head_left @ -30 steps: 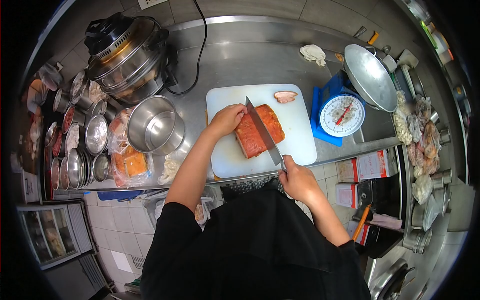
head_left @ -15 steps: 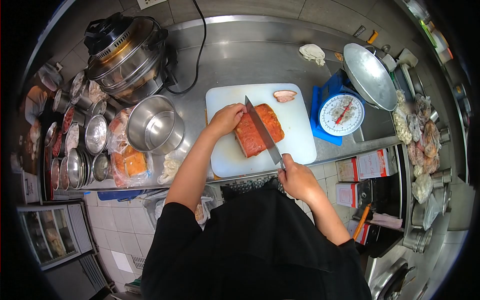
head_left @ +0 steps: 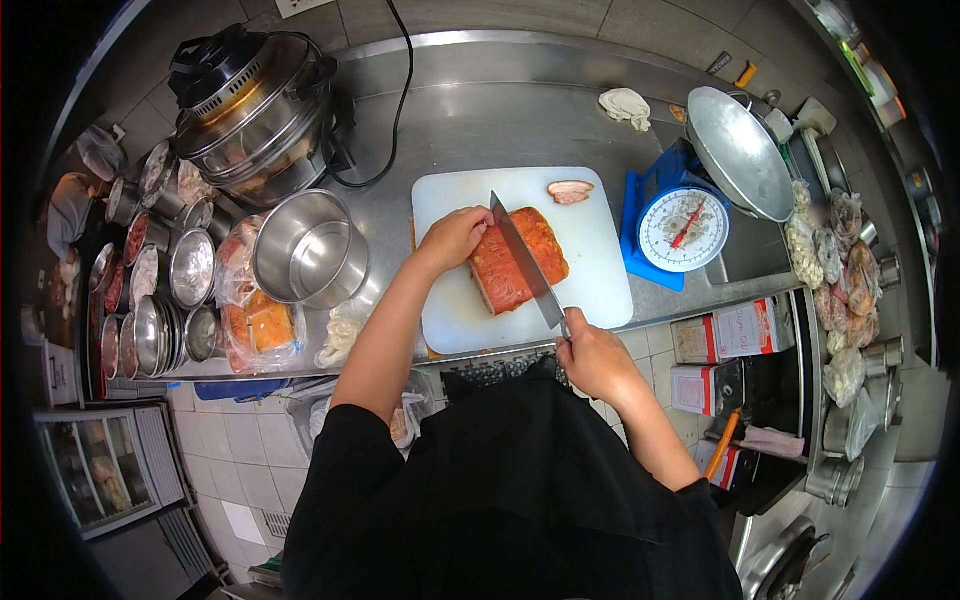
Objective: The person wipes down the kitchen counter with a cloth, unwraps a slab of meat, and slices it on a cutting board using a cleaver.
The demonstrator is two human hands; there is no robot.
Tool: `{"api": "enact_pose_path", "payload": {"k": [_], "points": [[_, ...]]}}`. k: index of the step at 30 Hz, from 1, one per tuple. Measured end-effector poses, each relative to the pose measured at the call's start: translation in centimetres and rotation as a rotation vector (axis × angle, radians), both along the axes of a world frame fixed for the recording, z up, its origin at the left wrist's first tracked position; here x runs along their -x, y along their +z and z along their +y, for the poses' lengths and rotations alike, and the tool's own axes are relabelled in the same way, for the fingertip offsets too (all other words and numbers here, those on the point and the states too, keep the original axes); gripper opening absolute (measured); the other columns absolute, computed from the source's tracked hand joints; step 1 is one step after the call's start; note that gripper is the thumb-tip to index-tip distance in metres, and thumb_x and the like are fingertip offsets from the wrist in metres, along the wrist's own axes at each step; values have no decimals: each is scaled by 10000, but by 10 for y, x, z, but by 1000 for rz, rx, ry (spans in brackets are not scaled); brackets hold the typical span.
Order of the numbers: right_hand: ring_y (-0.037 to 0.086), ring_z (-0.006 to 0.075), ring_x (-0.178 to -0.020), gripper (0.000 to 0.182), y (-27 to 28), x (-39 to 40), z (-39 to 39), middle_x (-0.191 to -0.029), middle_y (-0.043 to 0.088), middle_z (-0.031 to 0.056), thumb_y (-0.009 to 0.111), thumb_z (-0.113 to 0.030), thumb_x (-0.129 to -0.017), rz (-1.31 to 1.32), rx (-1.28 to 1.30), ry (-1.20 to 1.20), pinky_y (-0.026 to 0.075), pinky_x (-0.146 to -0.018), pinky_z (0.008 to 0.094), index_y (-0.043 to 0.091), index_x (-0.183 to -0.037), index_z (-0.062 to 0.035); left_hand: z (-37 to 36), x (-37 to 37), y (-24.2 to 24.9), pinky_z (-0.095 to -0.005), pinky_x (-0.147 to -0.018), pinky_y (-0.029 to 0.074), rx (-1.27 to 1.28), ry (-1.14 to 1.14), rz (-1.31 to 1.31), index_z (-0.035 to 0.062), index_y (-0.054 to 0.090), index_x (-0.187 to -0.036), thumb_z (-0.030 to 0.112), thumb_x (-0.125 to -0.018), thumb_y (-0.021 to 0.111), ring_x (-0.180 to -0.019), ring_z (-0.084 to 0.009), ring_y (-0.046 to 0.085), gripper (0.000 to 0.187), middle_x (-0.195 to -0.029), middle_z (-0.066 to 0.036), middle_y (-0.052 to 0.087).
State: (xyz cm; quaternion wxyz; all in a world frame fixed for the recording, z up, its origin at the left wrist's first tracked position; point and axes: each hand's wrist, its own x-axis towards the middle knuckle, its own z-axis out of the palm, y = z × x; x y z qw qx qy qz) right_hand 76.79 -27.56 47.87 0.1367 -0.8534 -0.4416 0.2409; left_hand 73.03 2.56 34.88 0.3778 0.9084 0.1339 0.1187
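A slab of roast pork belly [head_left: 500, 277] with reddish-brown skin lies on the white cutting board [head_left: 450, 320]. Across its top runs the long blade of a knife [head_left: 527, 262], slanting from upper left to lower right. My right hand [head_left: 592, 360] is closed round the knife's handle at the board's front edge. With curled fingers, my left hand [head_left: 455, 240] holds the pork's upper left side, close beside the blade's far end; its fingertips are partly hidden. A cut slice of pork [head_left: 570, 191] rests near the board's top right corner.
Right of the board stands a blue dial scale [head_left: 640, 225] with a metal pan [head_left: 740, 150]. To the left are a steel pot [head_left: 310, 250], bagged meat [head_left: 262, 325] and a glass-bowled cooker [head_left: 250, 120] with a black cord. A crumpled cloth [head_left: 626, 107] lies behind.
My hands, the knife and the pork stay in place, with no visible movement. At the far left, another person has shifted slightly.
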Motion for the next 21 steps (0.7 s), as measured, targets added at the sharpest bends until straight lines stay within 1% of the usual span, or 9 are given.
{"api": "enact_pose_path", "payload": {"k": [8,10,14,17,19,20,21], "points": [[657,471,-821,235,0,1,0,-809,665,299,530,-141,-935,-2,-12,-4,500,-792,551,455,-1051,50,-2,2,3,-417,-890,484,11,0,-15,86,596,-1085,136,-973,524,-1038,-335,610,142,-1082,-129,655],[656,471,-819,231,2,2,2,-804,664,299,533,-138,-932,6,3,-16,498,-788,553,455,-1047,47,-1,1,1,-377,-868,485,-4,1,-53,59,612,-1088,114,-961,537,-1004,-306,625,157,-1077,-135,665],[656,470,-815,227,1,3,2,-796,662,300,537,-136,-929,-10,-7,-16,498,-785,554,455,-1040,44,0,2,1,-376,-868,486,9,-3,-43,58,612,-1089,112,-968,531,-1010,-304,623,155,-1080,-132,665],[656,469,-813,225,3,3,4,-791,660,302,538,-138,-927,-8,18,-30,498,-786,554,456,-1033,44,-6,7,3,-373,-862,488,16,19,-75,58,627,-1065,119,-946,552,-1008,-304,621,154,-1077,-129,662],[656,470,-810,223,6,3,7,-790,660,302,538,-137,-927,-23,40,-36,498,-786,553,458,-1028,44,-22,17,7,-426,-898,458,-78,187,-168,92,638,-997,143,-875,605,-1054,-309,601,136,-1040,-106,658],[656,470,-810,223,8,3,8,-790,660,302,538,-137,-927,-21,45,-41,498,-786,553,458,-1028,44,-34,22,9,-426,-898,458,-74,182,-167,92,638,-997,143,-875,605,-1054,-309,601,136,-1040,-106,658],[657,468,-809,222,11,3,9,-789,660,301,539,-140,-929,-19,59,-45,498,-783,551,459,-1025,44,-50,27,11,-431,-902,438,-122,219,-217,96,642,-963,138,-821,630,-1074,-299,589,149,-1046,-92,648]]}}
